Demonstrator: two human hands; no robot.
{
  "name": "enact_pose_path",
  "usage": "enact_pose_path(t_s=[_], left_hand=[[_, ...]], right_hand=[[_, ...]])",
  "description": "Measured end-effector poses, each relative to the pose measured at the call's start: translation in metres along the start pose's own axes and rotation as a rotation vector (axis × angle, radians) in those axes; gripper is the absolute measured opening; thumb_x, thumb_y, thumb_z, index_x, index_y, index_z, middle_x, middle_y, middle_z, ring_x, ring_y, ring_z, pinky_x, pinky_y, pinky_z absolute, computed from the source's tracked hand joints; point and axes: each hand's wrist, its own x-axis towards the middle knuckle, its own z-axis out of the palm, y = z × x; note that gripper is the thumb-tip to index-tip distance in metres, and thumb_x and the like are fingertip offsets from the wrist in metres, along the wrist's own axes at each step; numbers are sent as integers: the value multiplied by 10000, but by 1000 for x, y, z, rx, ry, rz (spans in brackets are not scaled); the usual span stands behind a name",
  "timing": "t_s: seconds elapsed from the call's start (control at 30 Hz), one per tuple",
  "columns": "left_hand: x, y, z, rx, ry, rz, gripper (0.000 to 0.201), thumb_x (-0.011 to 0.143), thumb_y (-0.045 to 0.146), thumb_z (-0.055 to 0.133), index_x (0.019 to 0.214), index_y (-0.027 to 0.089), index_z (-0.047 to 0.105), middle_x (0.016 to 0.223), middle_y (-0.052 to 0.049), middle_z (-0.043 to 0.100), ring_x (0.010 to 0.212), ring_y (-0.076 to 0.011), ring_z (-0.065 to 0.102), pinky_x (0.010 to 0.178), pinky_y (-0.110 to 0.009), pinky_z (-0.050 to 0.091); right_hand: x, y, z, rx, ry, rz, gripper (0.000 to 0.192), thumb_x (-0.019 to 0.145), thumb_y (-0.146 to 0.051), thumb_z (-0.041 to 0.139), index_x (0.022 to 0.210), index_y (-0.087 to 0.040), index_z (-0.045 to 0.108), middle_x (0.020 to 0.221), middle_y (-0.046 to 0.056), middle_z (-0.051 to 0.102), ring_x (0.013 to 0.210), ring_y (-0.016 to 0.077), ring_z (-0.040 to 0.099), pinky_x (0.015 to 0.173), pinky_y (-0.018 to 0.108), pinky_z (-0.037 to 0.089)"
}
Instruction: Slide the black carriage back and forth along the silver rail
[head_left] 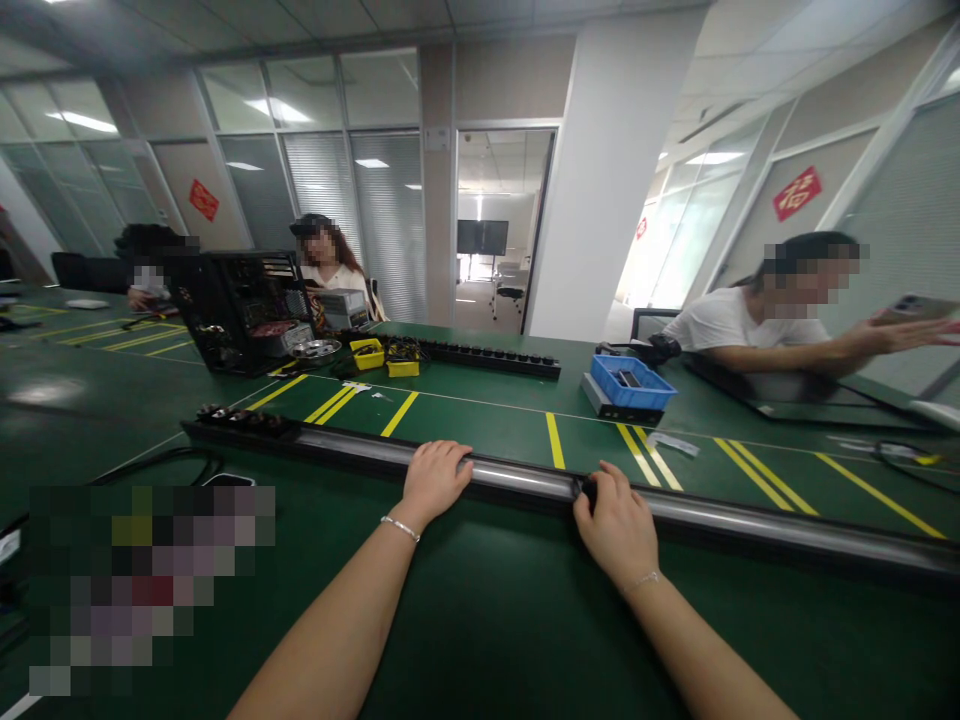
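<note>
- Green counter [480, 620], marked with yellow stripes, carries everything within reach.
- Long black bar [525, 482] with a shiny grey face, lying on the counter crosswise in front of the person and running past the right edge of the view; both hands are on it.
- Computer case [232, 305], its side showing the insides, standing beyond the bar's left end.
- Shorter black strip [495, 360] with a row of knobs, farther back and apart from the bar.
- Blue tray [645, 398] with small dark things in it, set on a flat box beyond the bar.
- Left hand [439, 478]: fingers together and bent over the bar; whether the thumb grips it from below, I cannot tell.
- Right hand [619, 525]: thumb and forefinger seem to pinch a small black piece [590, 489] at the bar's near edge.
- That piece, the smallest item, is partly hidden by the fingers. The step in hand looks like working it against or along the bar; the next move calls for a steady left hand and a careful, level push from the right.
</note>
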Motion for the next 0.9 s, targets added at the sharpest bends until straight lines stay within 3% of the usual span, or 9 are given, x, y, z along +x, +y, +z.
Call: enact_pose_path(t_s=[0.1,0.47,0.6,0.73,0.9], left_hand=[[0,0,1,1,4,4,294,895,352,407,1092,242,595,1072,-23,639,1043,-199,536,942,-363,357],[0,1,-3,-25,-33,-19,312,902,358,384,1115,252,586,1096,-27,631,1061,-198,522,957,-367,343],[0,1,-4,-22,-33,-11,313,905,360,379,1111,247,586,1099,-24,630,1066,-196,519,956,-363,343],[0,0,-1,-10,-18,-2,306,902,359,388,1104,243,587,1088,-24,632,1056,-198,525,949,-366,349],[0,0,1,4,-12,-9,292,894,355,409,1097,252,591,1081,-24,637,1051,-201,530,949,-362,351]], right_hand=[[-3,6,2,51,19,24,188,800,-227,450,933,-147,555,1214,160,496,994,242,555,834,371,449],[-5,0,5,206,-42,-27,309,813,-239,449,1090,-173,570,1195,136,449,962,211,566,881,382,465],[-5,-6,-3,93,-69,-7,313,823,-254,445,1090,-177,589,1199,143,452,957,222,563,838,375,471],[-6,-11,-12,-60,-160,4,355,841,-304,440,1154,-209,576,1097,138,547,934,254,564,804,397,454],[-10,-14,-11,-70,-178,-32,403,837,-296,449,1214,-182,536,1066,137,586,974,252,548,853,385,416]])
